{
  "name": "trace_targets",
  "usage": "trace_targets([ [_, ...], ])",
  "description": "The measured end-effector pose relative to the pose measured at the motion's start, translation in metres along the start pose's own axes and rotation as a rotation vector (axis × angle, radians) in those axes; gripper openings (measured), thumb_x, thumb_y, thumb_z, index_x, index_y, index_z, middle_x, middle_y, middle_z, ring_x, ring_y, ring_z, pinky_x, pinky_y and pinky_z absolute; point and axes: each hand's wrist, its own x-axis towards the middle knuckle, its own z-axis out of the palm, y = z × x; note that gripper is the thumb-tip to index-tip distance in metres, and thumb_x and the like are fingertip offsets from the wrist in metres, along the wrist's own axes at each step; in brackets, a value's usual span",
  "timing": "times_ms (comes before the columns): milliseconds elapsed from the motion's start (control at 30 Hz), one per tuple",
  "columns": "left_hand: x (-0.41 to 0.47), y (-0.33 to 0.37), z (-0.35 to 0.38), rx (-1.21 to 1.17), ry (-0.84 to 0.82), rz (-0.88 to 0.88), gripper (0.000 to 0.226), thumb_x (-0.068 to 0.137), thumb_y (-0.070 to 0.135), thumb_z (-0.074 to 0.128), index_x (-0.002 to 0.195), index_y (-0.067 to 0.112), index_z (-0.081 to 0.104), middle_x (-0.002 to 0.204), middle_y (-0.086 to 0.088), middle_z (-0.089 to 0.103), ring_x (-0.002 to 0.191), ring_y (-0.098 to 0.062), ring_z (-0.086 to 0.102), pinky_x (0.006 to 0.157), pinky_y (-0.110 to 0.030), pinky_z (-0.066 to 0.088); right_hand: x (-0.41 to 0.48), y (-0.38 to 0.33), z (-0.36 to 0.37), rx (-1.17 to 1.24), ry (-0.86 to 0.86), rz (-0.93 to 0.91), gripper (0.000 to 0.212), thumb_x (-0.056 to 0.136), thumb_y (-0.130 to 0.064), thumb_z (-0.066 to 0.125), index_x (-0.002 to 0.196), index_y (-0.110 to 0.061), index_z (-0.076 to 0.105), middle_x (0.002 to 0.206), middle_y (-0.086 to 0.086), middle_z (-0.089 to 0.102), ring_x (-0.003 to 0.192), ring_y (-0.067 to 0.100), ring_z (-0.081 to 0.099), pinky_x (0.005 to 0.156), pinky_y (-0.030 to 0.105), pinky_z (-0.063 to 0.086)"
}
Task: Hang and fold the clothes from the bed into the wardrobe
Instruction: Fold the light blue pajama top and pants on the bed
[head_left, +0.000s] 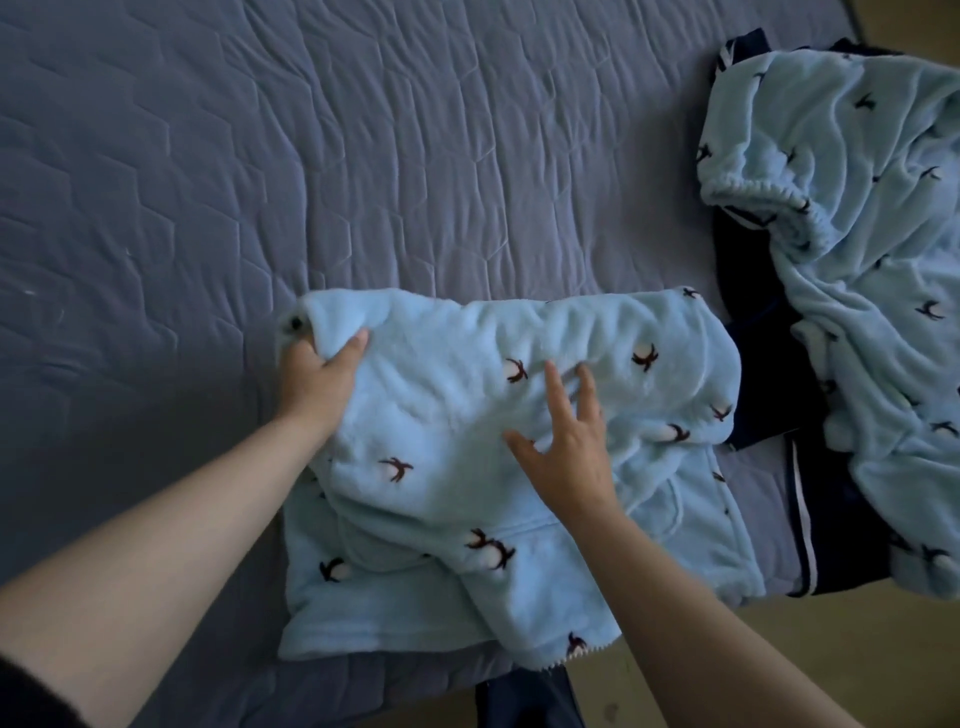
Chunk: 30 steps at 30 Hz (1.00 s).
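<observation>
A light blue fleece top with small penguin prints (441, 415) lies partly folded near the front edge of the bed. My left hand (317, 376) grips its upper left corner, thumb on top and fingers tucked under the fabric. With fingers spread and straight, my right hand (566, 441) lies flat on the middle of the folded layer. A second light blue penguin-print fleece garment (852, 218) with an elastic waistband lies crumpled at the right of the bed.
The grey-blue quilted mattress cover (311, 156) stretches wide to the left and back. A dark navy garment with white stripes (763, 364) lies under the crumpled fleece at right. Wooden floor (805, 665) shows at bottom right.
</observation>
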Motion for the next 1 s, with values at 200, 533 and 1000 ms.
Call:
trace_targets([
  [200,0.028,-0.017,0.000,0.363,-0.238,-0.172,0.067,0.094,0.040,0.052,0.147,0.009,0.026,0.147,-0.014,0.039,0.132,-0.033,0.040,0.107,-0.039,0.033,0.023,0.004,0.000,-0.113,-0.326,0.093,0.091,0.087,-0.052,0.062,0.153,-0.038,0.001,0.159,-0.005,-0.023,0.148,0.028,-0.007,0.115,0.045,0.024],
  [533,-0.015,0.010,0.026,0.680,-0.345,0.852,0.051,0.083,0.040,0.063,0.117,0.002,0.062,0.122,-0.019,0.056,0.112,-0.038,0.053,0.098,-0.043,0.041,0.035,0.013,-0.037,-0.147,0.038,0.053,0.014,0.088,-0.031,0.062,0.091,-0.019,0.066,0.067,-0.013,0.057,0.071,0.017,0.060,0.056,0.025,0.037],
  [1000,-0.021,-0.036,0.071,1.299,-0.607,0.655,0.095,0.085,0.071,0.037,0.149,0.026,-0.016,0.159,0.002,-0.017,0.145,-0.028,-0.018,0.117,-0.044,-0.010,0.024,0.050,-0.014,-0.193,-0.298,0.136,0.093,0.077,-0.036,0.075,0.152,-0.023,0.022,0.142,0.006,0.033,0.131,0.028,0.035,0.104,0.036,0.039],
])
